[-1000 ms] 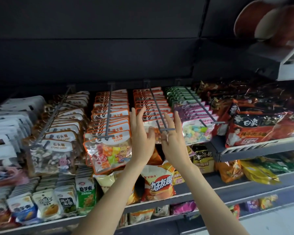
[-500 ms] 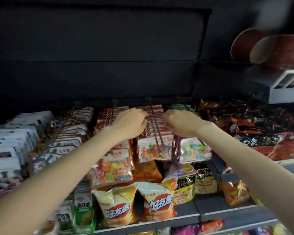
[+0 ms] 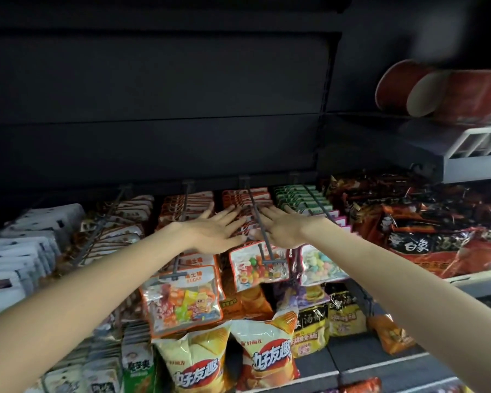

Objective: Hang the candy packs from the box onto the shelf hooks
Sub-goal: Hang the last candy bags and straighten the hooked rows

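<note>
On the row of orange-topped candy packs [image 3: 245,201] at 12 o'clock, both hands lie flat w/ fingers straight, gripping nothing. Left hand [image 3: 213,232] & right hand [image 3: 281,228] sit either side of the hook [image 3: 260,225], close but apart. Front pack [image 3: 260,262] hangs at the hook's tip; chip bags [image 3: 267,355] at 6 o'clock.

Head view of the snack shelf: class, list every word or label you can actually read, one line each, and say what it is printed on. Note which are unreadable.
"SUGAR" on the front orange candy pack.
"好友趣" on the yellow chip bag and the orange chip bag.
"白象" on the red noodle pack.
Labels on the white packs and the dark noodle bags are too blurred to read.
</note>
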